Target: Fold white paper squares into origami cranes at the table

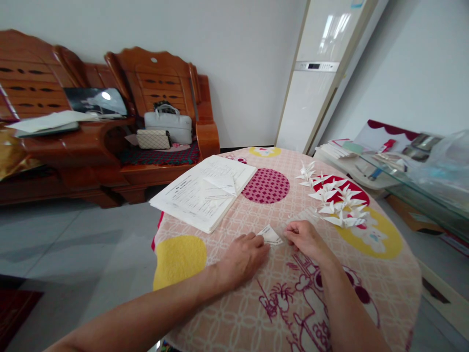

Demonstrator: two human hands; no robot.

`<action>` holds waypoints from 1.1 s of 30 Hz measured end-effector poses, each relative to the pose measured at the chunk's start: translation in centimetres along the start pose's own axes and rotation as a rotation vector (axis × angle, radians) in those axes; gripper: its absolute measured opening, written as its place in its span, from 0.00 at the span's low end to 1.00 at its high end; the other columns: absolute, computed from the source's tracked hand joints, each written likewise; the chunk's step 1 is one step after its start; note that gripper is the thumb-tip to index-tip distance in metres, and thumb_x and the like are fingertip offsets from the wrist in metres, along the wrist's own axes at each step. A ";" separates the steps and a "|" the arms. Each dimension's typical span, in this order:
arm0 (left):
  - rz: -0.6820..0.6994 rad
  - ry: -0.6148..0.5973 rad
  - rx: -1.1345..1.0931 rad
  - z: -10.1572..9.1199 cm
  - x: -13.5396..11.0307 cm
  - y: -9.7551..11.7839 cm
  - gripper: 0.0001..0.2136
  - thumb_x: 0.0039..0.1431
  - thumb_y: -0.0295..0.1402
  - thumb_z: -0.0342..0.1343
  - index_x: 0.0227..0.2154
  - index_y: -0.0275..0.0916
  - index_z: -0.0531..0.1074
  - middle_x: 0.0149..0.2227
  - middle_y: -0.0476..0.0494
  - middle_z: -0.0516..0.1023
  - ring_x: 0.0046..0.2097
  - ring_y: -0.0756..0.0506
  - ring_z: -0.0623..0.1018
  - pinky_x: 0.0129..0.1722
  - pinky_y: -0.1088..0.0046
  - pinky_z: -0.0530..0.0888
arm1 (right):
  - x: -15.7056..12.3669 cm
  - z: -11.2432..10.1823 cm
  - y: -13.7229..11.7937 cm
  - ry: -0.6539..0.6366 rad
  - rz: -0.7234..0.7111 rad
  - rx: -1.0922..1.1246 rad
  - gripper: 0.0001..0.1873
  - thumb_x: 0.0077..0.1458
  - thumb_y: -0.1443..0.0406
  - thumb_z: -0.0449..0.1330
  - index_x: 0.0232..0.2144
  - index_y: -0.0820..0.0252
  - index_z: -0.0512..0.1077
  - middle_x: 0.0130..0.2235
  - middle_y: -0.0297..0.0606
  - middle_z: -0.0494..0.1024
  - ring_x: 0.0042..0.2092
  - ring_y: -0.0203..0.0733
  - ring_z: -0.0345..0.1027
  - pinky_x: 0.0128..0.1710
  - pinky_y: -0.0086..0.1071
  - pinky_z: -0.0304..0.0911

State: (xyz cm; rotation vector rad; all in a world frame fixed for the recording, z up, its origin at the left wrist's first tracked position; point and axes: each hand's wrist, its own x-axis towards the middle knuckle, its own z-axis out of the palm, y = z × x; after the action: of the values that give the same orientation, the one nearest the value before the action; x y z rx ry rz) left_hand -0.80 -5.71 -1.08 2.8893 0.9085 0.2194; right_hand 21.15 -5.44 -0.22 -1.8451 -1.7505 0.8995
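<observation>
A small folded piece of white printed paper [270, 235] lies on the round table's pink patterned cloth [256, 303]. My left hand [244, 256] presses on the paper's left side with curled fingers. My right hand [304, 238] pinches its right edge. Both hands rest on the cloth. Several finished white paper cranes [335, 200] lie in a loose group just beyond my right hand.
A stack of printed sheets [203, 190] with a loose folded sheet on top lies at the table's far left. Wooden armchairs [161, 112] with bags stand behind. A tall white air conditioner [318, 73] is in the corner, and a cluttered glass shelf [399, 166] is on the right.
</observation>
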 end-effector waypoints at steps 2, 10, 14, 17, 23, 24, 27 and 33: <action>-0.013 0.014 -0.065 0.0 0.4 -0.6 0.09 0.64 0.31 0.49 0.32 0.38 0.73 0.34 0.45 0.73 0.37 0.46 0.71 0.38 0.71 0.69 | 0.2 0.2 -0.1 -0.031 -0.055 0.011 0.09 0.51 0.64 0.57 0.20 0.61 0.69 0.19 0.31 0.69 0.21 0.33 0.61 0.20 0.25 0.51; -0.174 0.183 -0.438 0.7 1.4 -1.8 0.03 0.55 0.28 0.58 0.32 0.37 0.75 0.36 0.45 0.74 0.41 0.46 0.73 0.40 0.72 0.70 | 0.4 0.8 0.3 -0.130 0.013 0.086 0.04 0.45 0.67 0.61 0.23 0.61 0.69 0.17 0.28 0.67 0.19 0.30 0.59 0.19 0.24 0.49; -0.280 0.279 -0.466 0.9 1.9 -2.0 0.20 0.46 0.26 0.63 0.45 0.37 0.71 0.44 0.41 0.73 0.47 0.42 0.71 0.47 0.64 0.70 | 0.5 0.9 0.4 -0.153 0.052 0.117 0.04 0.42 0.69 0.61 0.22 0.61 0.68 0.16 0.26 0.66 0.17 0.29 0.57 0.17 0.23 0.47; -0.301 0.293 -0.553 1.2 2.3 -2.6 0.32 0.43 0.26 0.64 0.55 0.37 0.65 0.46 0.41 0.74 0.48 0.41 0.71 0.51 0.60 0.68 | 0.3 0.8 0.4 -0.183 0.091 0.245 0.04 0.42 0.68 0.61 0.23 0.61 0.68 0.15 0.25 0.64 0.16 0.28 0.54 0.15 0.23 0.46; -0.409 0.304 -1.191 0.7 3.6 -3.5 0.35 0.46 0.31 0.63 0.59 0.32 0.59 0.33 0.47 0.75 0.33 0.48 0.75 0.35 0.71 0.71 | 0.2 0.6 0.2 -0.120 0.043 0.612 0.10 0.44 0.60 0.63 0.24 0.59 0.66 0.12 0.22 0.62 0.13 0.28 0.50 0.13 0.23 0.45; -0.408 0.320 -1.316 0.4 3.8 -3.4 0.34 0.47 0.32 0.63 0.58 0.31 0.60 0.31 0.47 0.75 0.32 0.49 0.74 0.34 0.72 0.70 | 0.2 0.7 0.0 -0.101 0.030 0.659 0.11 0.44 0.60 0.63 0.24 0.59 0.66 0.12 0.23 0.63 0.13 0.28 0.50 0.13 0.23 0.45; -0.437 0.385 -1.576 -0.7 4.4 -2.7 0.31 0.46 0.33 0.65 0.54 0.31 0.64 0.33 0.45 0.76 0.32 0.50 0.75 0.33 0.74 0.71 | 0.2 1.0 -0.8 -0.074 -0.009 0.762 0.12 0.44 0.60 0.64 0.26 0.60 0.67 0.12 0.24 0.64 0.13 0.29 0.52 0.13 0.23 0.45; -0.451 0.523 -1.668 -1.5 4.9 -1.6 0.24 0.47 0.33 0.65 0.49 0.34 0.70 0.26 0.52 0.72 0.29 0.51 0.74 0.33 0.73 0.73 | 0.1 1.9 -1.9 -0.140 -0.067 0.840 0.09 0.46 0.62 0.63 0.26 0.63 0.69 0.14 0.27 0.67 0.14 0.30 0.56 0.13 0.24 0.50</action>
State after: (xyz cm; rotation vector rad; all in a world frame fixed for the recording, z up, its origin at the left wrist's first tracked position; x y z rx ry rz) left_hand 2.00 -1.52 0.70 1.0733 0.7467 1.0540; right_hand 18.48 -5.39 -0.25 -1.1799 -1.1926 1.4705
